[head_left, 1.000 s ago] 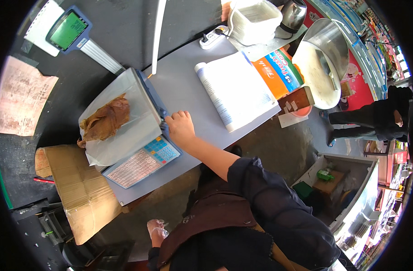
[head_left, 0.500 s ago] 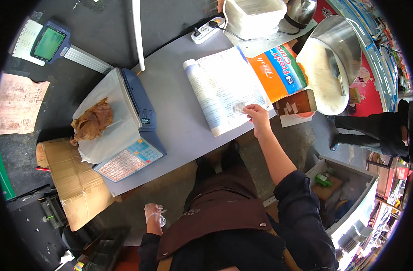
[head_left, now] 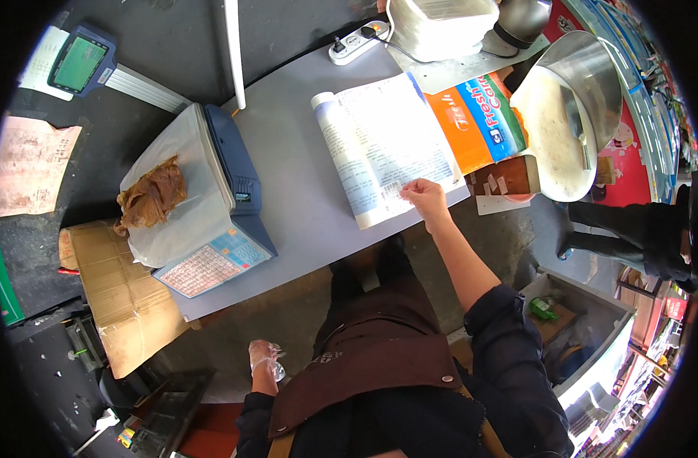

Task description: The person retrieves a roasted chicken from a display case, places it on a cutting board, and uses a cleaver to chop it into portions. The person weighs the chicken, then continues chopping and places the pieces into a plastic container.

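Observation:
My right hand (head_left: 427, 201) is over the lower right of a partly rolled printed booklet (head_left: 399, 126) on the grey table. Its thumb and finger pinch a small printed label (head_left: 392, 191) above the page. My left hand (head_left: 263, 359), in a clear plastic glove, hangs low beside my apron, off the table; how its fingers are set does not show. On the table's left stands a blue weighing scale (head_left: 232, 172) with a keypad. A clear plastic sheet or bag (head_left: 154, 246) covers its pan. On that lies a brown, wrinkled piece, apparently cooked meat (head_left: 156, 192).
Right of the booklet are an orange and blue packet (head_left: 475, 122) and a white chopping board (head_left: 547, 149) with a cleaver (head_left: 572, 118). A power strip (head_left: 358, 44) and stacked clear containers (head_left: 444, 30) stand behind. Cardboard (head_left: 124, 305) leans at left. Another person's legs (head_left: 612, 225) show at right.
My right hand has moved slightly left and down over the booklet, and the small label has moved with it. My left hand stays low. The whole view has shifted a little.

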The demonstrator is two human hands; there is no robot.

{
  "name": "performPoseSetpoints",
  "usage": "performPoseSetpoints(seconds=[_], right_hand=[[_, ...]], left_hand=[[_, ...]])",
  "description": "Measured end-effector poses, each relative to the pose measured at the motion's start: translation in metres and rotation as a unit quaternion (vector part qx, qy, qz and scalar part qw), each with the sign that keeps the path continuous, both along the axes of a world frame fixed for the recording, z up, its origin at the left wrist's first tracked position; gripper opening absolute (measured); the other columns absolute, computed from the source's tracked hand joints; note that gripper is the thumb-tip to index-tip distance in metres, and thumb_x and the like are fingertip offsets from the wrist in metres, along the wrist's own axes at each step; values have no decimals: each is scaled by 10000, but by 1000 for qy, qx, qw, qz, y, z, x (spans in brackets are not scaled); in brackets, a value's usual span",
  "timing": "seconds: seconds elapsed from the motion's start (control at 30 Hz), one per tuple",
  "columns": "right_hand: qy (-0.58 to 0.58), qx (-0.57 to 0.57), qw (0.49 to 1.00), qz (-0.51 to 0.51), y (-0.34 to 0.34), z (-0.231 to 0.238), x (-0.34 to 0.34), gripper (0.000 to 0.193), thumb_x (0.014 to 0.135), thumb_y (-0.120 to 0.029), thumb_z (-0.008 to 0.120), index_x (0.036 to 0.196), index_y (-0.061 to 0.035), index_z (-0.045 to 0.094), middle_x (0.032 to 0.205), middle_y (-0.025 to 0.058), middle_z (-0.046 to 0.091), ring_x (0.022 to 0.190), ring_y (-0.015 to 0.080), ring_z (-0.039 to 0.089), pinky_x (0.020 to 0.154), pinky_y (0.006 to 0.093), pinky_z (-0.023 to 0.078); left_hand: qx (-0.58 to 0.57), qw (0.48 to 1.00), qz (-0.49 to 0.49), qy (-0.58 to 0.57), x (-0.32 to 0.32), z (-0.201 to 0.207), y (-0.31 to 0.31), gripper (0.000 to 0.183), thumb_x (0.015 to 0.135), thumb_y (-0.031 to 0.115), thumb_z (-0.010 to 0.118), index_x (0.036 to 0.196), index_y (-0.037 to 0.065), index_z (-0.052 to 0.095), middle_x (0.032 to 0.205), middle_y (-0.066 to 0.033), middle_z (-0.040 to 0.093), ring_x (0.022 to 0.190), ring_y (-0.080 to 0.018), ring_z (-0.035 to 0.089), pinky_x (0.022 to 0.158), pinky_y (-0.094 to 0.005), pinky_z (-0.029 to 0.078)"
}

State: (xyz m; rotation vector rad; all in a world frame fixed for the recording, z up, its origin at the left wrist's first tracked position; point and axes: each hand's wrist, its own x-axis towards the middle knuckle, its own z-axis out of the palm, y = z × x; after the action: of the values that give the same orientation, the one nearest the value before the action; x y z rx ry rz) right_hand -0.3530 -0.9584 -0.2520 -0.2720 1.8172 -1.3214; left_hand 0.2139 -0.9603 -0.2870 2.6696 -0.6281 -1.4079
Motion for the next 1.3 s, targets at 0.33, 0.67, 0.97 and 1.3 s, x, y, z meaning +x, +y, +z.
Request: performPoseSetpoints(seconds=[0.33, 0.67, 0.97, 1.3], right_hand=[[43, 34, 998, 11, -2, -8, 3, 101, 702, -51, 699, 754, 4, 633, 613, -2, 550, 559, 74, 474, 527, 230, 385], [99, 56, 993, 32, -2, -17, 4, 131, 690, -96, 712, 749, -7, 635, 629, 22, 592, 562, 93, 519, 536, 251, 416], [123, 58, 990, 35, -3, -14, 5, 132, 687, -95, 715, 748, -8, 636, 640, 28, 605, 548, 104, 534, 527, 250, 429], [283, 111, 949, 83, 1, -13, 4, 171, 692, -105, 712, 806, -15, 622, 701, 59, 621, 660, 163, 592, 629, 281, 473]], left_hand=[[3, 997, -40, 70, 16, -16, 3, 197, 872, 97, 464, 702, 66, 559, 646, -92, 586, 524, -176, 539, 410, -311, 376], [-3, 997, -12, 75, 11, -11, 5, 152, 851, 95, 466, 701, 115, 476, 609, -58, 518, 497, -162, 511, 411, -289, 371], [-19, 995, -28, 93, 36, -44, 18, 136, 862, 70, 462, 744, 74, 530, 628, -94, 550, 498, -189, 521, 399, -335, 388], [-53, 992, -9, 117, 46, -57, 24, 228, 865, 73, 457, 666, 82, 568, 611, -82, 571, 482, -174, 510, 393, -332, 365]])
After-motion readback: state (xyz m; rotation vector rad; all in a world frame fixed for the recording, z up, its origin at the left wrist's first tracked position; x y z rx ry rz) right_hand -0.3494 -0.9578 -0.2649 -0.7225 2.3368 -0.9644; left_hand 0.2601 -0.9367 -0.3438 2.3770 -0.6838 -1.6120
